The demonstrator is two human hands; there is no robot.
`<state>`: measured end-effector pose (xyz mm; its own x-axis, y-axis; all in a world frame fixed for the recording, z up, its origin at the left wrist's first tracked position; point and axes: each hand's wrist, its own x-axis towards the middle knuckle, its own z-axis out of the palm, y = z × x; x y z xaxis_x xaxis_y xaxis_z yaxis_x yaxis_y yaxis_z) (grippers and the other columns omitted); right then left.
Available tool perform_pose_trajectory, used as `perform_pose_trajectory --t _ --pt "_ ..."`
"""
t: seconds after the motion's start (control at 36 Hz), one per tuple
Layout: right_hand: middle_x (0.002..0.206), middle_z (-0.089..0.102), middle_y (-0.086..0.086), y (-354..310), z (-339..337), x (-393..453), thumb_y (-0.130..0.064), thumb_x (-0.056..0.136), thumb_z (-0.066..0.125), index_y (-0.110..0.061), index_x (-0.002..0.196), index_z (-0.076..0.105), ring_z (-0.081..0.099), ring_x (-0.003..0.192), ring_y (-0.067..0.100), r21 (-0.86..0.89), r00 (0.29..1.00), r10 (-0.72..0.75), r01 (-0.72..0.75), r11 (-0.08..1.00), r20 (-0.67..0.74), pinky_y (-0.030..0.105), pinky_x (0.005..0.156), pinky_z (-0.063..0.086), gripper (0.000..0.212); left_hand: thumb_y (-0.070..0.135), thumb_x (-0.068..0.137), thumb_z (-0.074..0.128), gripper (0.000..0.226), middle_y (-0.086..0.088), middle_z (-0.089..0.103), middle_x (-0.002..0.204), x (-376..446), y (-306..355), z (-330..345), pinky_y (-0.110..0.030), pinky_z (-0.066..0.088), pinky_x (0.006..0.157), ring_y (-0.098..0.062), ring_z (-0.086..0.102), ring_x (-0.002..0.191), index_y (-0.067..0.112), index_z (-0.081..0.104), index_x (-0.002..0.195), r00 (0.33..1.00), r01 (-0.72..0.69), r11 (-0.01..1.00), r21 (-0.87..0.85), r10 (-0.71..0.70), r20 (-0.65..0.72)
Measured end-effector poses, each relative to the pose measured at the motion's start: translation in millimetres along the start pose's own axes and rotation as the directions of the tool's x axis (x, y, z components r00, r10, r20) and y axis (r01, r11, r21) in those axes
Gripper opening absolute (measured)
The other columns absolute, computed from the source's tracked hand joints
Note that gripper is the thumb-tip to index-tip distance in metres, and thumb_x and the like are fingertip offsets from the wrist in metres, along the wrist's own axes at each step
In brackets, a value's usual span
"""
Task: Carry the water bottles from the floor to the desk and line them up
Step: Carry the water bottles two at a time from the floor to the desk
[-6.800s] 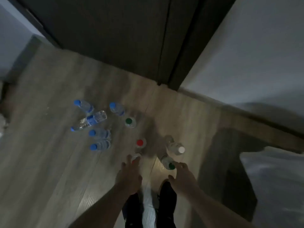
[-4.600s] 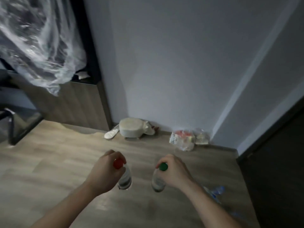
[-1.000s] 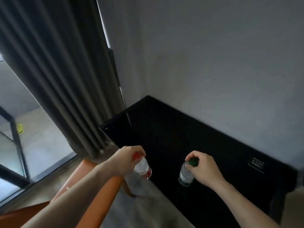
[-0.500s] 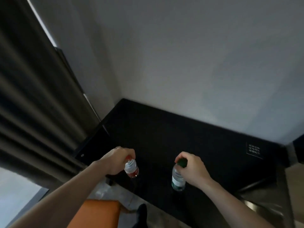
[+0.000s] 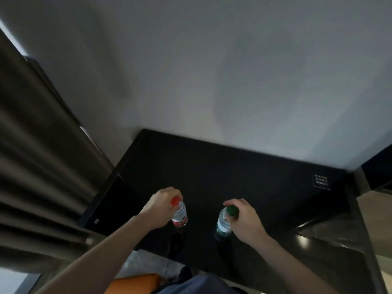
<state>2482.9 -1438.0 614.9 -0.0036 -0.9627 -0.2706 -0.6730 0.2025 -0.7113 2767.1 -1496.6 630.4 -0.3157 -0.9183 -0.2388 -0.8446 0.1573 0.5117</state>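
My left hand (image 5: 159, 206) grips the neck of a small water bottle with a red cap (image 5: 179, 215). In my right hand (image 5: 244, 219) is a second small bottle with a green cap (image 5: 223, 224), gripped at the top. Both bottles hang upright over the near part of the black desk (image 5: 244, 179). Whether their bases touch the desk top I cannot tell. The bottles are about a hand's width apart.
The desk stands against a pale wall (image 5: 233, 71). A dark curtain (image 5: 38, 166) hangs at the left. An orange chair seat (image 5: 135, 284) sits below the desk's front edge. A small white label (image 5: 322, 181) marks the desk's far right.
I have come closer to the desk. Both hands have brought the bottles over the desk top and lower toward it. The chair now lies below me.
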Motion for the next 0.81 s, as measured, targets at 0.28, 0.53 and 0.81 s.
perform_pose_trajectory --t 0.28,0.53,0.81 --pt "0.107 0.051 -0.023 13 -2 5 -0.044 0.087 0.070 -0.048 0.108 0.057 0.059 0.094 -0.002 -0.060 0.999 -0.038 0.040 0.997 0.033 0.018 0.079 0.050 0.025 0.035 0.084 0.072 0.014 0.016 0.059 0.088 -5 -2 14 -0.010 0.040 0.056 0.000 0.059 0.075 0.039 0.059 0.086 0.949 0.188 0.972 -0.139 -0.216 -0.231" --pt "0.098 0.056 -0.019 -17 -15 42 -0.036 0.089 0.071 -0.044 0.101 0.056 0.059 0.090 0.001 -0.164 0.998 -0.034 0.041 0.986 0.044 0.019 0.075 0.047 0.020 0.028 0.090 0.066 0.006 0.013 0.061 0.093 39 -34 -45 -0.017 0.046 0.063 -0.007 0.062 0.080 0.031 0.067 0.095 0.963 0.198 0.973 -0.117 -0.216 -0.164" --pt "0.096 0.050 -0.012 -95 -16 119 -0.044 0.089 0.066 -0.032 0.094 0.054 0.060 0.077 0.008 -0.357 0.994 -0.109 0.109 0.928 0.020 0.031 0.073 0.055 0.017 0.019 0.089 0.069 0.029 0.006 0.062 0.113 143 -95 -135 -0.026 0.050 0.081 -0.013 0.061 0.100 0.026 0.065 0.117 0.985 0.109 0.992 0.068 -0.098 -0.145"
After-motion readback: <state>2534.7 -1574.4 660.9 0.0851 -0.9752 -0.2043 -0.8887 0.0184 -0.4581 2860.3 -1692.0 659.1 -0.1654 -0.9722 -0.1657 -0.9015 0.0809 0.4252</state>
